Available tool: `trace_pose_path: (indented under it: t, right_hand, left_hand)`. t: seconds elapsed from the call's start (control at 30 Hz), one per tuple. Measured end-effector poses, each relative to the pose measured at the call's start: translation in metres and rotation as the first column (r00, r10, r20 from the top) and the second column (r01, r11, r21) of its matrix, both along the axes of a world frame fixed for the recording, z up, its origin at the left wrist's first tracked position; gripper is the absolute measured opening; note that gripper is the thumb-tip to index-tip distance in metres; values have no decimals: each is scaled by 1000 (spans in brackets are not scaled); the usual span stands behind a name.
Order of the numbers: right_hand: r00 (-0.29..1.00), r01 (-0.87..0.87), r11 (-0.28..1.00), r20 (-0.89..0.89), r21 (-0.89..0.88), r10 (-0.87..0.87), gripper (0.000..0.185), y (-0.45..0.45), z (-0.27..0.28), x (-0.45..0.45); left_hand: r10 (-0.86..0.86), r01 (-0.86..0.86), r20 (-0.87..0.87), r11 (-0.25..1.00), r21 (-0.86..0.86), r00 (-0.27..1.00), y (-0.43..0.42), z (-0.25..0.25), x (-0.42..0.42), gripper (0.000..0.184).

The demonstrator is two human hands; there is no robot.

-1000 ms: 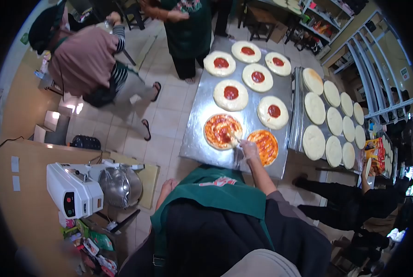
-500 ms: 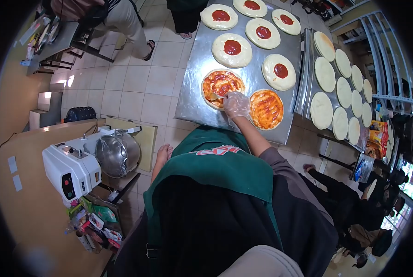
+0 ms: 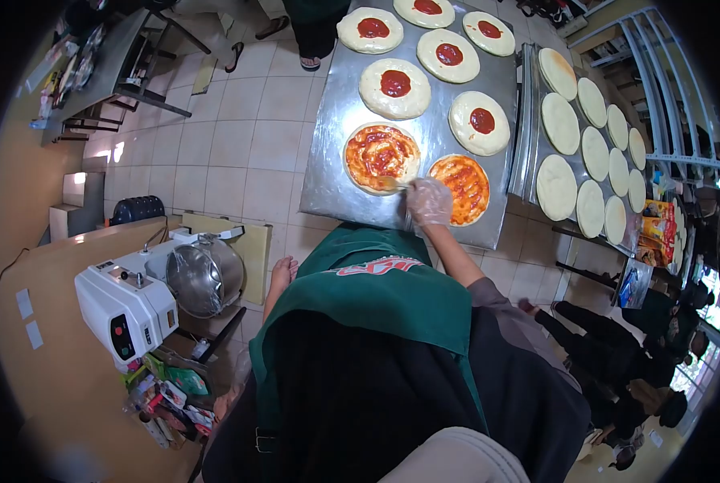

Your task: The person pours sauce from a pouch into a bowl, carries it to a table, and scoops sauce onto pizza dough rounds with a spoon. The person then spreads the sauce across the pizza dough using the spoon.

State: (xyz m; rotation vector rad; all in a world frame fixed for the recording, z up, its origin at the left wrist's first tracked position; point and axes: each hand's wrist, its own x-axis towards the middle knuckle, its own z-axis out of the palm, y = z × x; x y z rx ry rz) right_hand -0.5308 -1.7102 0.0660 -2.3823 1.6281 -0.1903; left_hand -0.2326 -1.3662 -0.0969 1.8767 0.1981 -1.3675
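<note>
My right hand (image 3: pixel 430 202), in a clear plastic glove, is closed around what looks like a pastry brush (image 3: pixel 388 183). The pale tip touches the lower edge of a round dough base (image 3: pixel 381 155), which has red sauce spread over most of its top. Just right of the hand lies another base (image 3: pixel 463 191) covered in streaked sauce. Farther up the metal tray (image 3: pixel 328 177), several pale bases each carry a round pool of sauce, such as this dough base (image 3: pixel 394 88). My left hand (image 3: pixel 235 378) seems to hang by my side, blurred and mostly hidden.
Right of the tray, another metal tray (image 3: pixel 529 129) holds several plain dough rounds (image 3: pixel 557 187). A white mixer (image 3: pixel 126 310) with a steel bowl (image 3: pixel 207 276) stands at left. Beyond are a rack (image 3: pixel 658 97), a side table (image 3: pixel 118 56) and people at the lower right (image 3: pixel 609 338).
My right hand has moved right and slightly down, drawing the brush from the left side of the sauced base to its lower edge. The view has shifted slightly.
</note>
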Motion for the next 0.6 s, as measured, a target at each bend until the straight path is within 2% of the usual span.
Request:
trace_pose_path:
  t: [0.07,0.1,0.17,0.23,0.27,0.33,0.43,0.47,0.57,0.6]
  right_hand:
    - [992,116,993,52,-17,-115,21,-5,-5,-25]
    - [982,173,985,77,-22,-170,21,-5,-6,-31]
    - [984,133,991,124,-32,-128,21,-1,-4,-16]
    - [980,89,996,183,-26,-83,21,2,-16,12]
    - [982,88,995,171,-36,-81,22,-2,-22,20]
    - [986,85,995,148,-47,-77,23,-9,-29,33]
    - [979,205,979,-19,-18,-205,27,-38,-17,11]
    - [962,272,962,-7,3,-272,30,-48,-16,2]
    - [941,337,922,-35,192,-337,31,-69,-21,-2]
    - [953,303,928,-43,216,-301,31,-66,-19,-3]
  left_hand:
    - [50,-49,31,999,-22,998,-5,7,-3,37]
    - [23,-23,-11,998,-54,1000,0,-1,0,37]
    - [-39,28,-93,992,-123,995,17,-29,13,37]
    - [-104,102,-58,994,-33,993,11,-26,13,37]
    - [-135,136,-41,991,9,990,5,-23,14,37]
    - [-103,103,5,995,-15,995,-4,-9,10,37]
    - [-81,83,60,996,-34,995,-10,0,9,38]
    - [-74,77,72,996,-40,995,-9,1,7,38]
    - [-39,40,10,996,-80,999,9,-2,2,41]
    - [-39,40,9,996,-81,999,71,21,-1,41]
